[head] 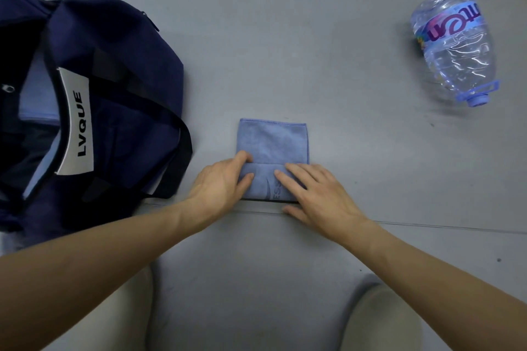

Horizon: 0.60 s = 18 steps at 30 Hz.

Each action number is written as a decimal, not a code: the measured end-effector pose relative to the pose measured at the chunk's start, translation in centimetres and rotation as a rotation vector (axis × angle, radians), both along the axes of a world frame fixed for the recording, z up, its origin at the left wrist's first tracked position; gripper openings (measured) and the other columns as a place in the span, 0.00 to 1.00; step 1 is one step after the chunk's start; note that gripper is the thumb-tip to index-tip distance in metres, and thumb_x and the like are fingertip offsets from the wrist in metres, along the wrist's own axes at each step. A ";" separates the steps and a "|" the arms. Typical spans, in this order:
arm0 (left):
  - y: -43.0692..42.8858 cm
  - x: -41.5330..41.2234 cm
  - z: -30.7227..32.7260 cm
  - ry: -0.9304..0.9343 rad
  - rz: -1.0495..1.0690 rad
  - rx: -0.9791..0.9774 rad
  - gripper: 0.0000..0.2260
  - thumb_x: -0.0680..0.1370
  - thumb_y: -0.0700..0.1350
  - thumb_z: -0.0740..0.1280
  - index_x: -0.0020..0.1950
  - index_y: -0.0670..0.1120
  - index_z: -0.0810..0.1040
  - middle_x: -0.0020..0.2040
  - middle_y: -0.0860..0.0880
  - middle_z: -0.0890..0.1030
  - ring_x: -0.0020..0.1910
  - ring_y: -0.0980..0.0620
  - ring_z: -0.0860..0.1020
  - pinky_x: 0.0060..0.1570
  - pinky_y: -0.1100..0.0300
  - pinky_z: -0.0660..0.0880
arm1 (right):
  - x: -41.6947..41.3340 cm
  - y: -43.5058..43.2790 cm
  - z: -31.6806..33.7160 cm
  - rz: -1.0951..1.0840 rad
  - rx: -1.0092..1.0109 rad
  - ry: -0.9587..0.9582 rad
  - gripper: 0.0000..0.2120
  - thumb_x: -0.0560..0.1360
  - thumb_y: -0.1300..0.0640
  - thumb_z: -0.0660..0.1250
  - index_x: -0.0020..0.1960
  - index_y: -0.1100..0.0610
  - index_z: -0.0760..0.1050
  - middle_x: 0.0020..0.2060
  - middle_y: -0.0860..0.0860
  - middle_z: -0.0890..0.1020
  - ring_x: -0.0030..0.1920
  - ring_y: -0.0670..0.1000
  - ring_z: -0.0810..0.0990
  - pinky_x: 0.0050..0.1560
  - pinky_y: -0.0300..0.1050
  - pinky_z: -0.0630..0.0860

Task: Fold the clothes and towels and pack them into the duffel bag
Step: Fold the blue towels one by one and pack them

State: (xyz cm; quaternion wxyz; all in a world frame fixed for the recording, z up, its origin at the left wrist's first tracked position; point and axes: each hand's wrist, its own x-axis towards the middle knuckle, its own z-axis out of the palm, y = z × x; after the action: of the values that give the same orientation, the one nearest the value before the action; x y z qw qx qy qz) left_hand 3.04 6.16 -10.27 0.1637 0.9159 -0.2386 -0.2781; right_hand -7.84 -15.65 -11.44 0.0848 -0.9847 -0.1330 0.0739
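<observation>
A small light-blue towel (273, 142) lies on the grey floor in the middle, its near part folded over itself. My left hand (221, 182) pinches the folded flap at its left corner, thumb on top and fingers curled at the edge. Flat on the flap's right side lies my right hand (316, 194), fingers straight and pressing down. The navy duffel bag (119, 100) sits open at the left, with a white label and black straps; pale blue fabric shows inside it.
A large clear plastic water bottle (456, 45) with a blue cap lies on its side at the far right. A seam in the floor runs just below the towel. My knees in light trousers show at the bottom.
</observation>
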 end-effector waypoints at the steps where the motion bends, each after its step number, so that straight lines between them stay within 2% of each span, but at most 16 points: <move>1: 0.2 -0.2 0.1 -0.101 -0.053 -0.014 0.12 0.81 0.50 0.64 0.63 0.51 0.71 0.53 0.48 0.79 0.50 0.41 0.79 0.47 0.50 0.74 | -0.1 0.1 -0.3 -0.014 -0.013 0.053 0.37 0.70 0.43 0.75 0.74 0.54 0.69 0.68 0.55 0.75 0.66 0.57 0.75 0.66 0.54 0.73; 4: 1.0 0.5 -0.4 -0.476 -0.348 -0.141 0.16 0.76 0.41 0.68 0.63 0.48 0.77 0.61 0.46 0.77 0.56 0.41 0.76 0.53 0.48 0.72 | 0.1 0.1 -0.6 -0.056 0.009 0.122 0.40 0.69 0.45 0.77 0.76 0.54 0.66 0.69 0.54 0.74 0.66 0.57 0.75 0.66 0.54 0.74; 6: 1.2 0.5 -0.8 -0.543 -0.517 -0.250 0.17 0.76 0.39 0.65 0.65 0.46 0.78 0.62 0.46 0.77 0.59 0.43 0.75 0.58 0.51 0.69 | 0.5 0.1 -0.4 -0.073 0.046 0.107 0.37 0.69 0.49 0.77 0.74 0.55 0.69 0.67 0.54 0.76 0.64 0.57 0.77 0.64 0.54 0.75; 8: 1.6 0.0 -1.2 -0.428 -0.530 -0.244 0.20 0.78 0.47 0.68 0.69 0.45 0.76 0.65 0.46 0.77 0.63 0.44 0.75 0.62 0.50 0.71 | 0.9 0.1 -0.1 -0.114 0.104 0.088 0.33 0.68 0.53 0.76 0.72 0.54 0.73 0.64 0.53 0.79 0.61 0.56 0.79 0.62 0.52 0.76; 10: 2.4 -0.1 -1.8 -0.289 -0.476 -0.125 0.32 0.74 0.55 0.74 0.75 0.46 0.69 0.71 0.44 0.73 0.68 0.43 0.73 0.68 0.48 0.70 | 1.1 0.3 0.2 -0.156 0.160 0.115 0.29 0.70 0.54 0.73 0.71 0.53 0.75 0.64 0.51 0.80 0.61 0.55 0.79 0.63 0.51 0.75; 11: 2.7 0.1 -1.9 -0.252 -0.465 -0.092 0.36 0.72 0.54 0.76 0.76 0.46 0.68 0.73 0.43 0.72 0.69 0.42 0.72 0.69 0.47 0.70 | 1.3 0.3 0.4 -0.174 0.186 0.135 0.28 0.71 0.53 0.71 0.71 0.52 0.75 0.64 0.51 0.80 0.61 0.54 0.79 0.64 0.50 0.74; 13: 2.6 0.6 -1.6 -0.236 -0.429 -0.133 0.32 0.72 0.47 0.76 0.73 0.45 0.71 0.70 0.43 0.75 0.66 0.42 0.76 0.66 0.48 0.72 | 1.7 0.2 0.9 -0.217 0.236 0.169 0.25 0.72 0.52 0.67 0.70 0.51 0.74 0.62 0.48 0.81 0.59 0.52 0.79 0.64 0.47 0.72; 15: 1.9 1.0 -0.6 -0.229 -0.322 -0.194 0.23 0.73 0.45 0.71 0.69 0.46 0.73 0.62 0.45 0.80 0.58 0.43 0.79 0.58 0.53 0.75 | 2.1 0.1 1.7 -0.264 0.252 0.174 0.21 0.74 0.50 0.65 0.66 0.49 0.74 0.51 0.46 0.83 0.48 0.48 0.76 0.59 0.42 0.69; 17: 1.3 1.2 0.2 -0.175 -0.205 -0.191 0.18 0.75 0.46 0.67 0.65 0.49 0.72 0.53 0.49 0.82 0.50 0.46 0.79 0.47 0.56 0.71 | 2.4 -0.1 2.4 -0.295 0.246 0.176 0.17 0.75 0.49 0.65 0.64 0.49 0.72 0.39 0.45 0.77 0.42 0.47 0.70 0.56 0.39 0.64; 18: 1.2 1.2 0.3 -0.143 -0.170 -0.184 0.17 0.75 0.47 0.66 0.64 0.50 0.72 0.51 0.50 0.81 0.47 0.47 0.78 0.45 0.57 0.69 | 2.5 -0.2 2.5 -0.307 0.246 0.184 0.16 0.76 0.48 0.65 0.63 0.49 0.71 0.37 0.44 0.74 0.42 0.48 0.71 0.54 0.37 0.61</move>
State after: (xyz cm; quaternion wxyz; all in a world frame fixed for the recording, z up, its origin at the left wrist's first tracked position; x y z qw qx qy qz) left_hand 4.28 7.31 -9.97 0.2052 0.8910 -0.3510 -0.2019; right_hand -5.37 -15.85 -8.90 0.2266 -0.9647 0.0188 0.1327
